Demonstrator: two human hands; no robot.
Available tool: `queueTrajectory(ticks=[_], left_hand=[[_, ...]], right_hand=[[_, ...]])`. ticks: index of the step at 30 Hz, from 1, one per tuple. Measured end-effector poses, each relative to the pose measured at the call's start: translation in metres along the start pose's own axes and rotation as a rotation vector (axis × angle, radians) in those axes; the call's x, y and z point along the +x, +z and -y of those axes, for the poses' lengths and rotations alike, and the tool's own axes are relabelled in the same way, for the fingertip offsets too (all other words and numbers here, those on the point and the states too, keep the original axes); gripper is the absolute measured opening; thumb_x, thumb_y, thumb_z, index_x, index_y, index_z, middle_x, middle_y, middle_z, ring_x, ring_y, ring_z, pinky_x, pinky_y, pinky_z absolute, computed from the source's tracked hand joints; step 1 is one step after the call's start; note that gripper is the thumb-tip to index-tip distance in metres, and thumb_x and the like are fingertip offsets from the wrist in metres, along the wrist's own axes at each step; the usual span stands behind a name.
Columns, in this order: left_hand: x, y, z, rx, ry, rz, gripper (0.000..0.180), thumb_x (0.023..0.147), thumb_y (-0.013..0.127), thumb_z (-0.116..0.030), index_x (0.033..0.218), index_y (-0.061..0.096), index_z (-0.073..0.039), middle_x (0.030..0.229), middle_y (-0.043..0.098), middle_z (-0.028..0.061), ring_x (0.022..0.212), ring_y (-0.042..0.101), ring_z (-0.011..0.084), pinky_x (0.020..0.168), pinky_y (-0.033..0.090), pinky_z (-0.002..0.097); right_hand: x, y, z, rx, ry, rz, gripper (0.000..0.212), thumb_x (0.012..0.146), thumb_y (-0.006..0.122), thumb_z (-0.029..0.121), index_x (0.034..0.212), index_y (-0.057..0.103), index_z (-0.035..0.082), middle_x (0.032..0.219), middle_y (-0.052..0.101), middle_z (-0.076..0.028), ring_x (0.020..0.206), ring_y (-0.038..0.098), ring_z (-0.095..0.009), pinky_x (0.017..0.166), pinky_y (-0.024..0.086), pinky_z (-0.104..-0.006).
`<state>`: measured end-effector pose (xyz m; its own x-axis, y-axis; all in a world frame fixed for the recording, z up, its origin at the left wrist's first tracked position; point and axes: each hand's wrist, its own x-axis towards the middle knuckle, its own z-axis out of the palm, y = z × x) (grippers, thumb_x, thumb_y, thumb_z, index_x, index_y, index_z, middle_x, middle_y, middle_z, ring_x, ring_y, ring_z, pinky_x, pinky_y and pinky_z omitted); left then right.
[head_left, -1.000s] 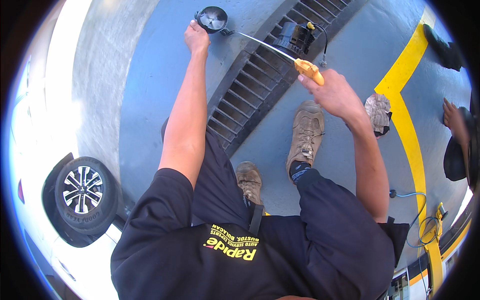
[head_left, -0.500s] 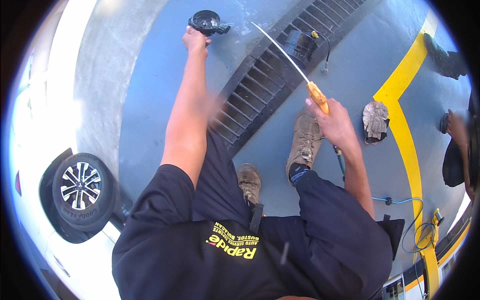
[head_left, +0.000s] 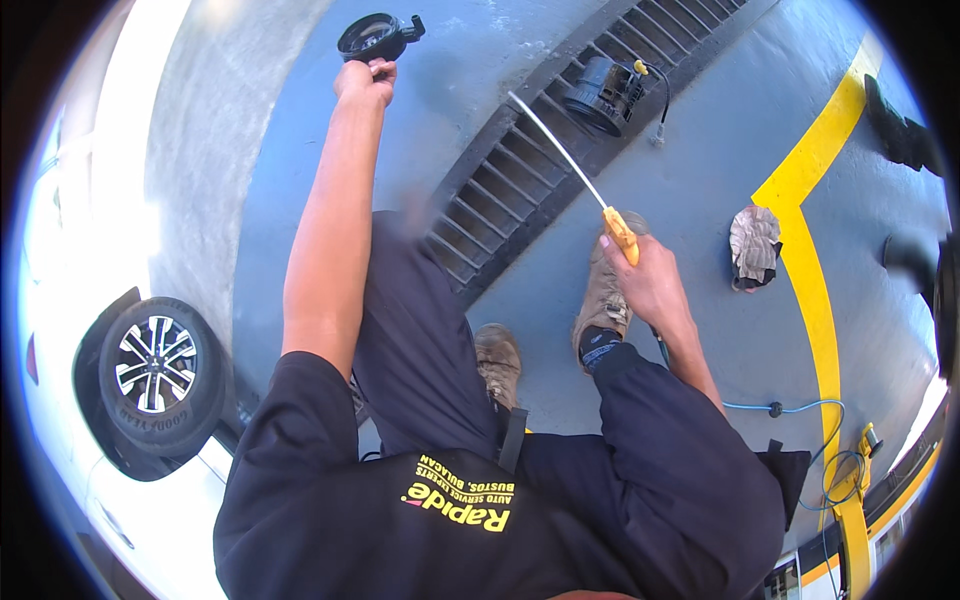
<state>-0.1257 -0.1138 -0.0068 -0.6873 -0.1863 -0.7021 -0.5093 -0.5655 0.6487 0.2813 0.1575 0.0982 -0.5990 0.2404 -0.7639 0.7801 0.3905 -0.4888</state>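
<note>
With my left arm stretched out, my left hand (head_left: 365,82) is closed on the edge of a black round plastic housing (head_left: 372,38). The housing is hollow and has a short spout on its right side. My right hand (head_left: 652,283) is wrapped round the orange-yellow handle of an air blow gun (head_left: 622,236). Its long thin metal nozzle points up and left over the floor drain, apart from the housing. A blue-green hose (head_left: 661,347) shows by my right wrist.
On the drain grating (head_left: 510,177) lies a black cylindrical part (head_left: 602,97) with a cable and yellow connector. A crumpled cloth (head_left: 754,243) lies near the yellow floor line (head_left: 812,290). A white vehicle's wheel (head_left: 158,365) stands at left. Another person's leg (head_left: 900,125) shows at far right.
My left hand has moved left and slightly up with the housing, which is now tilted differently. My right hand has shifted slightly left and down with the blow gun.
</note>
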Motion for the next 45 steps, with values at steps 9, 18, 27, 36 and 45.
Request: queueTrajectory(ticks=[9,18,27,36,45], left_hand=[[0.001,-0.053,-0.013,-0.235,-0.119,-0.225,0.02,0.105,0.03,0.002,0.104,0.05,-0.001,0.071,0.045,0.0068,0.051,0.04,0.0116,0.048,0.04,0.0296],[-0.019,-0.023,0.012,0.377,0.151,0.042,0.048,0.117,0.033,-0.044,0.106,0.054,-0.002,0.069,0.05,0.0039,0.053,0.045,0.0125,0.052,0.049,0.0313],[-0.033,-0.018,0.023,0.994,0.379,0.021,0.053,0.116,0.039,-0.041,0.089,0.059,0.001,0.068,0.055,0.0056,0.054,0.053,0.0157,0.056,0.062,0.0374],[0.005,-0.052,-0.021,0.81,0.307,-0.401,0.053,0.115,0.042,-0.037,0.119,0.062,0.012,0.103,0.071,0.0213,0.061,0.07,0.027,0.042,0.062,0.0336],[0.026,-0.139,-0.094,0.504,0.238,-0.342,0.041,0.116,0.035,-0.03,0.114,0.052,0.007,0.08,0.059,0.0165,0.051,0.057,0.0211,0.05,0.063,0.0359]], right_hand=[[-0.003,0.014,-0.013,0.059,0.053,-0.188,0.051,0.103,0.065,0.045,0.098,0.071,-0.006,0.084,0.07,-0.029,0.08,0.068,-0.048,0.077,0.052,-0.0526],[0.001,0.007,-0.019,0.021,0.033,-0.157,0.062,0.103,0.065,0.05,0.092,0.065,-0.011,0.074,0.067,-0.025,0.069,0.067,-0.034,0.07,0.052,-0.0493],[0.0,0.002,-0.024,0.056,0.015,0.042,0.061,0.103,0.064,0.052,0.091,0.069,-0.008,0.075,0.07,-0.022,0.07,0.068,-0.034,0.073,0.053,-0.0476],[0.064,-0.004,0.049,-0.071,-0.254,0.118,0.062,0.102,0.065,0.056,0.078,0.068,-0.001,0.061,0.06,-0.006,0.049,0.054,-0.016,0.05,0.045,-0.0357],[0.064,-0.017,0.073,0.007,-0.159,0.218,0.057,0.106,0.06,0.052,0.079,0.063,0.003,0.049,0.042,0.004,0.036,0.042,-0.008,0.037,0.033,-0.0267]])
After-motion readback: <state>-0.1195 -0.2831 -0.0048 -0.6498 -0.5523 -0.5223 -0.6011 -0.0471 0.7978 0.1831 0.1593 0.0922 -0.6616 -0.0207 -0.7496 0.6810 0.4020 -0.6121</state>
